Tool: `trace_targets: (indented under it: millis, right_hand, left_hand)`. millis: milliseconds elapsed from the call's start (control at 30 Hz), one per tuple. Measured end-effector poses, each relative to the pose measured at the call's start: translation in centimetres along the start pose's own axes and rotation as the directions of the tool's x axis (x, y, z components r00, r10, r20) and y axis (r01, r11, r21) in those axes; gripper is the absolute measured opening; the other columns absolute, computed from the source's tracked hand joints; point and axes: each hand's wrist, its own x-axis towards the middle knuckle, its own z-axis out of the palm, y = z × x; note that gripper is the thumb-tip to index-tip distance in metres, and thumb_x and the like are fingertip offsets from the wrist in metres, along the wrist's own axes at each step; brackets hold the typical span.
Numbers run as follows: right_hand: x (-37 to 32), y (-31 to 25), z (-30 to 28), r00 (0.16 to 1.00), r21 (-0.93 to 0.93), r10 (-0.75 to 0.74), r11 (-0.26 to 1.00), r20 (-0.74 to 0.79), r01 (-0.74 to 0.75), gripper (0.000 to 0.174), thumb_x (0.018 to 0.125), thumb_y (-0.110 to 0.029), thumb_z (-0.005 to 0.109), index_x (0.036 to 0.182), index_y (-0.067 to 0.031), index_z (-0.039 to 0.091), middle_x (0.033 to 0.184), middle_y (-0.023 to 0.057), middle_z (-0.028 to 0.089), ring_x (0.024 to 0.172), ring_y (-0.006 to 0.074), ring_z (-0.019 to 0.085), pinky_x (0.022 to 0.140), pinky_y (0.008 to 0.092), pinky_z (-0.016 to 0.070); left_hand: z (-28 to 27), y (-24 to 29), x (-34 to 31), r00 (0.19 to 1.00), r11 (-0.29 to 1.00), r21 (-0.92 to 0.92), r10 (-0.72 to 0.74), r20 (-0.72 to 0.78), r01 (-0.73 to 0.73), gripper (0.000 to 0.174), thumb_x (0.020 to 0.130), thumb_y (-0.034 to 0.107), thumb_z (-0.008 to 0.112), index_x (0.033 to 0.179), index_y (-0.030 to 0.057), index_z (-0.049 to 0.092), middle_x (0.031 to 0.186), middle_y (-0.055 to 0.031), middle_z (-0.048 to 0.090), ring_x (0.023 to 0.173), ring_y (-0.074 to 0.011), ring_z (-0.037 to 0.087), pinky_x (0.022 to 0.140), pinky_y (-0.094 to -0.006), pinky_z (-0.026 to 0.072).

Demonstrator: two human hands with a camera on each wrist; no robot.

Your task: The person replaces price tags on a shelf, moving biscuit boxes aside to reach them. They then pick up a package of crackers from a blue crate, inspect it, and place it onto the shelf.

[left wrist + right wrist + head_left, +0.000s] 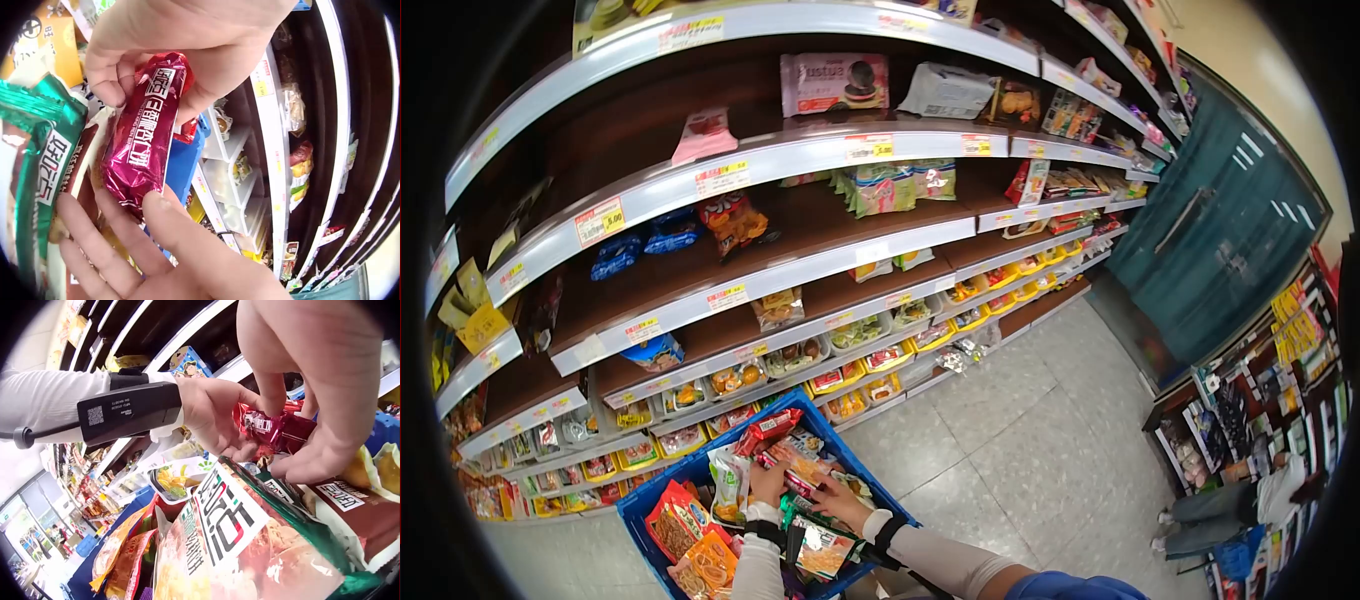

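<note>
Basket (634, 527), blue: one.
Packet (144, 131), maroon, held: one.
Pink packs (835, 85), upper shelf (800, 151): two.
Middle shelf (815, 236): orange bag (735, 222), one; blue packs (615, 258), two.
Wrist straps (767, 534): two.
Aisle person (1282, 487): one.

The packet (142, 125) was of glossy, crinkled film; the basket (638, 512), smooth plastic; the sleeve (47, 403), matt cloth; the floor (1000, 425), smooth tile.

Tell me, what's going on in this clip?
A person holds a shiny magenta foil snack packet with both the left hand and right hand. It is over an open blue plastic basket containing colourful plastic snack bags. The basket is beside brown store shelves with white edges.
</note>
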Motion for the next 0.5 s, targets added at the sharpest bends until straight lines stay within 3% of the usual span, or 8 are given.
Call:
trace_targets:
  millis: [33, 167, 233, 300, 367, 433, 467, 500]
  right_hand:
    - [-0.5, -0.1, 0.3, 1.000, 0.017, 0.019, 1.000, 0.019, -0.020, 0.058, 0.094, -0.026, 0.054, 0.143, -0.0132, 0.027, 0.113, 0.0088, 0.055, 0.096, 0.0178, 0.061, 0.077, 0.0292, 0.0468]
    - [-3.4, -0.8, 0.5, 0.998, 0.081, 0.010, 0.997, 0.058, -0.014, 0.057, 0.094, -0.034, 0.054, 0.142, -0.0163, 0.029, 0.122, 0.0060, 0.051, 0.097, 0.0162, 0.061, 0.081, 0.0286, 0.0460]
    - [-5.3, -1.5, 0.4, 0.998, 0.096, -0.002, 0.995, 0.057, -0.004, 0.060, 0.094, -0.037, 0.053, 0.144, -0.0192, 0.025, 0.127, 0.0073, 0.047, 0.099, 0.0167, 0.060, 0.084, 0.0290, 0.0465]
    - [-7.1, -2.0, 0.3, 0.996, 0.149, -0.070, 0.987, 0.047, 0.062, 0.064, 0.094, -0.038, 0.053, 0.146, -0.0211, 0.020, 0.130, 0.0096, 0.044, 0.100, 0.0181, 0.059, 0.085, 0.0299, 0.0481]
    - [-8.8, -2.8, 0.4, 0.995, 0.172, -0.084, 0.982, 0.044, 0.076, 0.065, 0.094, -0.035, 0.054, 0.146, -0.0220, 0.018, 0.132, 0.0115, 0.041, 0.103, 0.0195, 0.058, 0.085, 0.0315, 0.0497]
    - [-10.0, -2.9, 0.6, 0.981, 0.288, -0.190, 0.937, -0.050, 0.196, 0.064, 0.094, -0.028, 0.054, 0.147, -0.0219, 0.017, 0.133, 0.0121, 0.040, 0.108, 0.0208, 0.056, 0.084, 0.0338, 0.0509]
    - [-10.8, -3.0, 0.6, 0.976, 0.305, -0.205, 0.927, -0.073, 0.217, 0.068, 0.094, -0.020, 0.055, 0.147, -0.0191, 0.014, 0.136, 0.0122, 0.038, 0.111, 0.0208, 0.053, 0.088, 0.0326, 0.0484]
    - [-11.2, -2.8, 0.4, 0.976, 0.305, -0.204, 0.927, -0.075, 0.217, 0.068, 0.094, -0.020, 0.055, 0.147, -0.0191, 0.014, 0.136, 0.0122, 0.038, 0.111, 0.0208, 0.053, 0.088, 0.0326, 0.0484]
  left_hand:
    - [0.0, 1.3, -2.0, 1.000, 0.998, 0.051, 0.028, -0.012, -0.027, 0.051, 0.071, 0.012, 0.069, 0.115, 0.0056, 0.043, 0.090, -0.0084, 0.060, 0.070, -0.0185, 0.060, 0.050, -0.0325, 0.0507]
    - [-2.0, 1.8, -5.3, 0.995, 0.994, 0.053, 0.100, 0.010, -0.100, 0.052, 0.072, 0.010, 0.068, 0.116, 0.0055, 0.042, 0.097, -0.0103, 0.059, 0.077, -0.0206, 0.062, 0.053, -0.0346, 0.0529]
    - [-3.0, 2.0, -7.2, 0.982, 0.977, -0.156, 0.161, 0.101, -0.144, 0.050, 0.073, 0.008, 0.066, 0.116, 0.0061, 0.042, 0.098, -0.0105, 0.059, 0.081, -0.0222, 0.063, 0.056, -0.0369, 0.0544]
    - [-3.6, 2.5, -9.4, 0.982, 0.981, -0.167, 0.126, 0.138, -0.102, 0.048, 0.074, 0.006, 0.065, 0.116, 0.0070, 0.042, 0.099, -0.0098, 0.060, 0.084, -0.0237, 0.063, 0.059, -0.0385, 0.0554]
    - [-3.7, 2.3, -11.2, 0.972, 0.964, -0.240, 0.160, 0.172, -0.117, 0.046, 0.075, 0.005, 0.064, 0.116, 0.0078, 0.042, 0.099, -0.0090, 0.060, 0.084, -0.0238, 0.064, 0.061, -0.0387, 0.0554]
    - [-3.2, 2.7, -13.3, 0.971, 0.975, -0.203, 0.133, 0.201, -0.091, 0.047, 0.075, 0.004, 0.065, 0.116, 0.0087, 0.041, 0.104, -0.0098, 0.058, 0.087, -0.0240, 0.062, 0.065, -0.0382, 0.0551]
    - [-2.6, 2.8, -14.5, 0.971, 0.971, -0.223, 0.131, 0.201, -0.085, 0.047, 0.075, 0.004, 0.066, 0.115, 0.0092, 0.041, 0.103, -0.0086, 0.057, 0.086, -0.0225, 0.061, 0.065, -0.0349, 0.0533]
    - [-2.1, 3.0, -15.7, 0.971, 0.967, -0.242, 0.128, 0.200, -0.078, 0.047, 0.075, 0.003, 0.067, 0.113, 0.0097, 0.040, 0.103, -0.0073, 0.056, 0.085, -0.0209, 0.060, 0.065, -0.0315, 0.0515]
